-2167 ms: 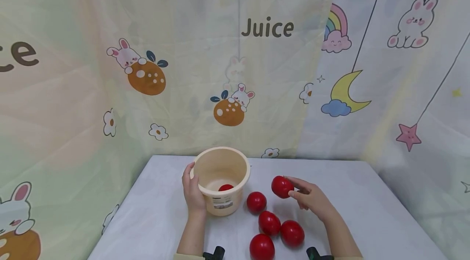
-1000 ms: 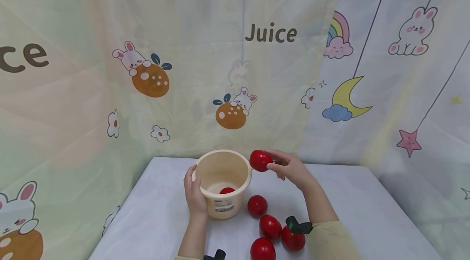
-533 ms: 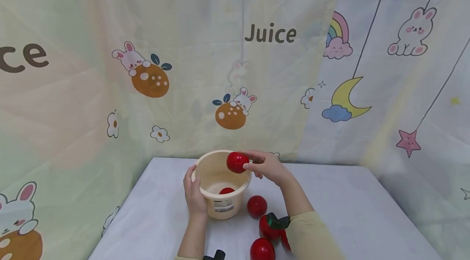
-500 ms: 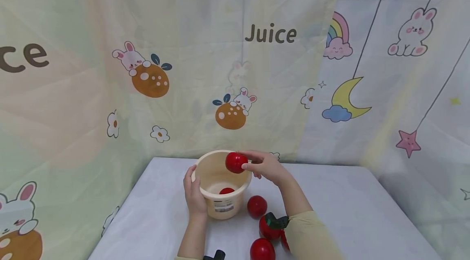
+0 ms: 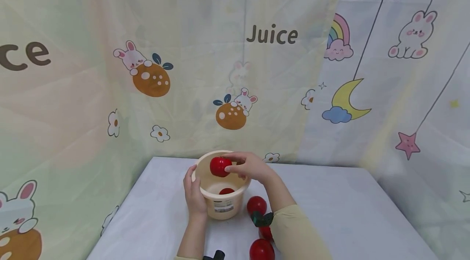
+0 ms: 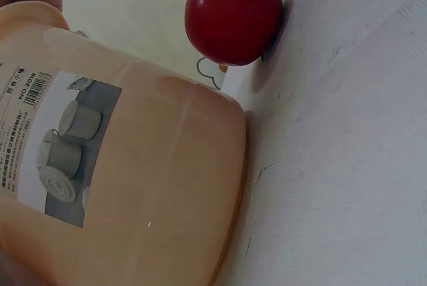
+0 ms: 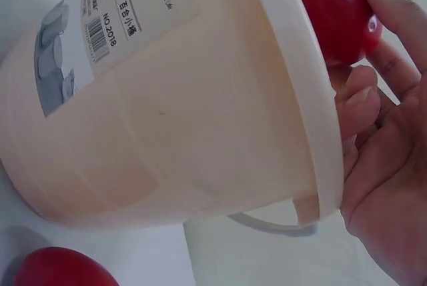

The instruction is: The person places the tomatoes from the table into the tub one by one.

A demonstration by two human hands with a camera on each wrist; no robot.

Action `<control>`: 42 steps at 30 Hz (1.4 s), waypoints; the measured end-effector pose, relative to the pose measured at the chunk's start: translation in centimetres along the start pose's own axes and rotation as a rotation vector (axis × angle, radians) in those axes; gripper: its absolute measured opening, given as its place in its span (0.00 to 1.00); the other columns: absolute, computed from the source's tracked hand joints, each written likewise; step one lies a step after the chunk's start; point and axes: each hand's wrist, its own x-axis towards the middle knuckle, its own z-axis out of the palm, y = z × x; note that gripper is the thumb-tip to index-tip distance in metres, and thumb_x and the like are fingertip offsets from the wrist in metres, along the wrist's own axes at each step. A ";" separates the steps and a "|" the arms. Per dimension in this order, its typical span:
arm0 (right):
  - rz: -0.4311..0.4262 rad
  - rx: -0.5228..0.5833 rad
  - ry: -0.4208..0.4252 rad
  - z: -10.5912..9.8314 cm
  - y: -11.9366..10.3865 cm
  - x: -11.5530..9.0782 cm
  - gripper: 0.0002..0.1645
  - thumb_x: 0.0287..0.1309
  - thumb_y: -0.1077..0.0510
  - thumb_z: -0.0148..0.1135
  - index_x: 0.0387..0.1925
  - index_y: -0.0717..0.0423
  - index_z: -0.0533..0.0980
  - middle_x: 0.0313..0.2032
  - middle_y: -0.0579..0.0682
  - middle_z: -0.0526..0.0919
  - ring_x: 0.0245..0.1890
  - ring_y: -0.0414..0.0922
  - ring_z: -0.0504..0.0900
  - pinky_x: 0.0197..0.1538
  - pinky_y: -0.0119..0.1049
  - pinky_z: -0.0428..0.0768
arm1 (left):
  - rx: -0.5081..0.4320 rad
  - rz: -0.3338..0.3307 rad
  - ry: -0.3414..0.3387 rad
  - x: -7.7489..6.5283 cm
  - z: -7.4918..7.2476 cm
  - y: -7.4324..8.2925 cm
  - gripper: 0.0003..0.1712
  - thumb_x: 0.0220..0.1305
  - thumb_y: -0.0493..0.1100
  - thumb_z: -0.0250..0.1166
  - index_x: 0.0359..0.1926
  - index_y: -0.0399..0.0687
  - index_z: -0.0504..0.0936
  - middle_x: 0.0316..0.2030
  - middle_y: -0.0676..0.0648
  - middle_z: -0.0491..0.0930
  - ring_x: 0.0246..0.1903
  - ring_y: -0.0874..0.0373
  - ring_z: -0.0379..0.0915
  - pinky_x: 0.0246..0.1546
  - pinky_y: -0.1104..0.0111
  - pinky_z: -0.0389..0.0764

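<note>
A cream plastic bucket (image 5: 235, 207) with a paper label on its front stands on the white table, tilted a little toward me. My left hand (image 5: 195, 194) grips its left side at the rim. Over the bucket's mouth, my right hand (image 5: 251, 166) holds a glossy red round fruit (image 5: 220, 167) between thumb and fingers. In the right wrist view that held fruit (image 7: 337, 13) is partly hidden behind the rim. Another red fruit (image 5: 226, 191) lies inside the bucket, mostly covered by the front wall.
Right of the bucket a red fruit (image 5: 256, 205) rests on the table (image 5: 349, 203). Nearer me are one more red fruit (image 5: 266, 233), partly under the right sleeve (image 5: 299, 231), and a front red fruit (image 5: 262, 249). Printed cloth (image 5: 191, 68) hangs behind the table.
My right hand has carried its red fruit left from above the table, past the bucket's right rim, and lower into its mouth. The left hand and bucket have stayed put.
</note>
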 end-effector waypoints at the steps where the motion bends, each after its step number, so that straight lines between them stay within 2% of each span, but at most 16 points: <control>1: 0.006 -0.006 -0.005 0.1 -0.1 0.1 0.31 0.46 0.37 0.74 0.55 0.25 0.78 0.47 0.43 0.83 0.34 0.57 0.82 0.34 0.42 0.84 | 0.001 0.002 -0.003 0.0 0.0 0.0 0.23 0.74 0.51 0.44 0.68 0.68 0.63 0.68 0.55 0.61 0.67 0.54 0.62 0.64 0.47 0.72; 5: 0.033 -0.035 -0.022 0.5 -0.2 0.6 0.30 0.46 0.38 0.74 0.55 0.26 0.79 0.46 0.42 0.83 0.31 0.52 0.82 0.34 0.40 0.84 | 0.010 -0.001 -0.014 0.0 0.0 -0.1 0.24 0.74 0.52 0.45 0.69 0.68 0.62 0.68 0.55 0.61 0.67 0.54 0.61 0.64 0.47 0.73; 11: 0.064 -0.079 -0.056 1.0 -0.6 1.2 0.28 0.48 0.40 0.74 0.53 0.26 0.79 0.43 0.42 0.84 0.30 0.51 0.82 0.34 0.39 0.84 | 0.018 0.011 -0.007 0.0 0.1 0.0 0.23 0.74 0.51 0.45 0.68 0.69 0.63 0.68 0.55 0.61 0.68 0.54 0.61 0.65 0.46 0.71; 20: 0.057 -0.186 -0.127 2.2 -1.2 1.7 0.23 0.50 0.45 0.74 0.51 0.31 0.82 0.38 0.42 0.84 0.25 0.48 0.79 0.29 0.37 0.82 | 0.030 0.012 0.001 0.0 -0.2 -0.3 0.24 0.73 0.53 0.47 0.68 0.67 0.63 0.69 0.56 0.60 0.70 0.53 0.58 0.65 0.47 0.71; 26: 0.042 -0.250 -0.200 3.4 -1.2 2.2 0.19 0.55 0.50 0.71 0.50 0.37 0.84 0.39 0.41 0.85 0.27 0.49 0.80 0.31 0.40 0.83 | 0.027 -0.004 -0.003 0.0 -0.3 -0.3 0.24 0.74 0.52 0.46 0.68 0.67 0.62 0.70 0.55 0.60 0.70 0.53 0.57 0.67 0.46 0.69; 30: 0.036 -0.270 -0.195 3.5 -1.3 2.3 0.17 0.60 0.53 0.67 0.51 0.41 0.83 0.42 0.42 0.87 0.26 0.51 0.80 0.30 0.40 0.82 | 0.011 0.005 0.002 0.1 -0.2 -0.1 0.25 0.74 0.52 0.43 0.69 0.64 0.63 0.70 0.55 0.60 0.70 0.52 0.58 0.68 0.44 0.66; 34: 0.022 -0.267 -0.181 3.5 -1.4 2.2 0.17 0.63 0.54 0.64 0.53 0.42 0.82 0.45 0.42 0.87 0.23 0.51 0.78 0.28 0.38 0.81 | 0.002 0.014 0.005 0.1 -0.2 0.0 0.25 0.75 0.52 0.42 0.70 0.63 0.63 0.70 0.55 0.60 0.70 0.52 0.57 0.69 0.43 0.63; 39: 0.011 -0.284 -0.169 3.5 -1.5 2.0 0.18 0.61 0.53 0.65 0.54 0.40 0.82 0.40 0.42 0.86 0.22 0.50 0.77 0.28 0.37 0.80 | 0.011 0.019 0.002 0.1 -0.2 -0.1 0.24 0.74 0.52 0.43 0.69 0.65 0.64 0.70 0.55 0.60 0.70 0.53 0.57 0.69 0.43 0.65; 42: 0.015 -0.273 -0.165 3.5 -1.5 1.9 0.19 0.61 0.52 0.65 0.54 0.41 0.82 0.38 0.43 0.86 0.25 0.56 0.78 0.30 0.42 0.82 | 0.013 0.020 0.005 0.1 -0.1 -0.1 0.24 0.74 0.51 0.44 0.69 0.65 0.64 0.70 0.55 0.60 0.69 0.53 0.58 0.68 0.43 0.66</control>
